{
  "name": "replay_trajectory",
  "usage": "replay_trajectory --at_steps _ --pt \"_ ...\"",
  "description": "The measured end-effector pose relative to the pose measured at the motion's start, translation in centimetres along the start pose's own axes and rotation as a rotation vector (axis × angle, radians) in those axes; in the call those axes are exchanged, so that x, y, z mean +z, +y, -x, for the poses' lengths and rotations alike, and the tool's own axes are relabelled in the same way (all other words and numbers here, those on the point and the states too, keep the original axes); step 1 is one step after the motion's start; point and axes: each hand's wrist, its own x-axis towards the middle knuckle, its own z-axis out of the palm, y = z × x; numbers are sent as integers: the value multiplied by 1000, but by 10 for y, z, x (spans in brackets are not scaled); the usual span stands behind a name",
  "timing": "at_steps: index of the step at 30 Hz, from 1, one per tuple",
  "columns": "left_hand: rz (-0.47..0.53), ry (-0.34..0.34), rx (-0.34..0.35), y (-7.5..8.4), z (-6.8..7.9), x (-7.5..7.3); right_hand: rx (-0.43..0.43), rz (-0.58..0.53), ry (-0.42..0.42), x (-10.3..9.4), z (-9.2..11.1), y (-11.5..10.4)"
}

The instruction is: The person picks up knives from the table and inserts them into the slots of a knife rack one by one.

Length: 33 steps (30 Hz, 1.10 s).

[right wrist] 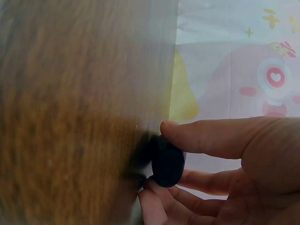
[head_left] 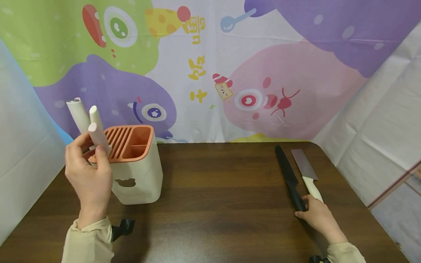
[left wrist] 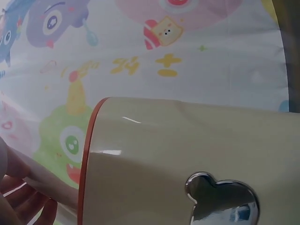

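On the left, my left hand [head_left: 88, 171] grips a white-handled knife [head_left: 97, 135] at the orange slotted top of a cream knife holder [head_left: 141, 182]. The blade is hidden. Two more white handles [head_left: 79, 115] rise just behind the fingers. In the left wrist view, the holder's wall [left wrist: 140, 136] fills the lower right. On the right, my right hand [head_left: 317, 217] pinches the handle of a black knife [head_left: 287, 170] between thumb and fingers. The right wrist view shows the end of that black handle [right wrist: 168, 164]. A cleaver with a cream handle [head_left: 306, 166] lies beside it, close to my fingers.
Everything stands on a dark wooden table [head_left: 213, 197]. A white curtain with cartoon monsters [head_left: 204, 120] hangs behind its back edge. White cloth [head_left: 371, 120] closes off the right side. The holder's orange top also has two square compartments [head_left: 138, 140].
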Motion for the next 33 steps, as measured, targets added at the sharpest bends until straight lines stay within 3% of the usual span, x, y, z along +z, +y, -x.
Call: replay_trajectory --at_steps 20,26,33 --pt "-18 45 -60 1 -6 7 -11 1 11 -1 2 -1" --pt "-37 41 -13 -1 -7 8 -12 3 13 -1 1 -1" --pt "-56 50 -70 -3 -5 9 -11 5 19 -1 0 -1"
